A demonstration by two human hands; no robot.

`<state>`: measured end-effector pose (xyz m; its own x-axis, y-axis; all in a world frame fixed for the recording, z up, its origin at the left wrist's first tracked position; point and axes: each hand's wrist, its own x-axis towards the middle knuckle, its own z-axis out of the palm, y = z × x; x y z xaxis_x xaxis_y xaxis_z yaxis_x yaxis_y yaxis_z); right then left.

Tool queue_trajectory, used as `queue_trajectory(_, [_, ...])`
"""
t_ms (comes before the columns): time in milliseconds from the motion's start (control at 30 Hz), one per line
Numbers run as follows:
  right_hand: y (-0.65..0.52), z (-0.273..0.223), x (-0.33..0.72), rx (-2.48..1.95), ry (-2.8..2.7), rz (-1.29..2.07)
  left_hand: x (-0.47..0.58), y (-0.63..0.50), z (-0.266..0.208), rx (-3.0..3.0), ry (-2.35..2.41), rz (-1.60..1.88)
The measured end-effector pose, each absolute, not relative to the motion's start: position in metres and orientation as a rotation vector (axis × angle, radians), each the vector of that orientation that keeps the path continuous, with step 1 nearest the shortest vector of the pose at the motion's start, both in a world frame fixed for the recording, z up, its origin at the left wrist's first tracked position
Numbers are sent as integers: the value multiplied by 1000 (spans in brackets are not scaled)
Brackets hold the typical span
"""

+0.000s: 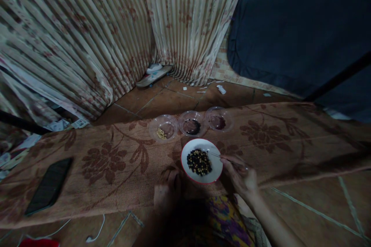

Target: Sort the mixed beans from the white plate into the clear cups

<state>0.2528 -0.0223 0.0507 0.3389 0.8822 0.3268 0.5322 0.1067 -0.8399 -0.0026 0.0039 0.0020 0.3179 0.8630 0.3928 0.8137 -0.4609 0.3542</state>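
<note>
A white plate [189, 146] with a red rim holds a pile of mixed black and yellow beans [199, 162]. My right hand [239, 175] is at its right edge, pinching a thin metal tool that looks like tweezers [215, 154], whose tips reach over the plate beside the pile. My left hand [167, 187] rests on the cloth left of the plate, fingers curled in, with nothing visible in them. Beyond the plate stand three clear plastic bowls in a row: the left bowl [171, 122] has yellow beans, the middle bowl [188, 117] black ones, the right bowl [213, 115] dark red ones.
A brown flowered cloth [116, 197] covers the long, narrow table. At its left end lies a dark phone [49, 185]. Past the far edge, a skateboard [153, 77] and small white scraps lie on the tiled floor near striped curtains [185, 19]. An earphone cable [98, 229] trails below.
</note>
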Motion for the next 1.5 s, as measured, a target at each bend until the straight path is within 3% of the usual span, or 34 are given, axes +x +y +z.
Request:
queue_trajectory(300, [25,84,289,-1495,-1079,168,-6,6,-4,2489,1526,876])
queue_trajectory(533, [70,62,320,-1493,-1027,232,-9,8,-19,2507,1507,928])
queue_trajectory(767, [42,61,301,-1502,-919,229,-5,6,-4,2476,1535,855])
queue_trajectory(1067, [-18,52,262,-1611,-1287,577,-4,4,-1,2451,1538,829])
queue_trajectory(1500, [-10,44,257,-1591,-1606,400,-3,4,2,2447,1499,846])
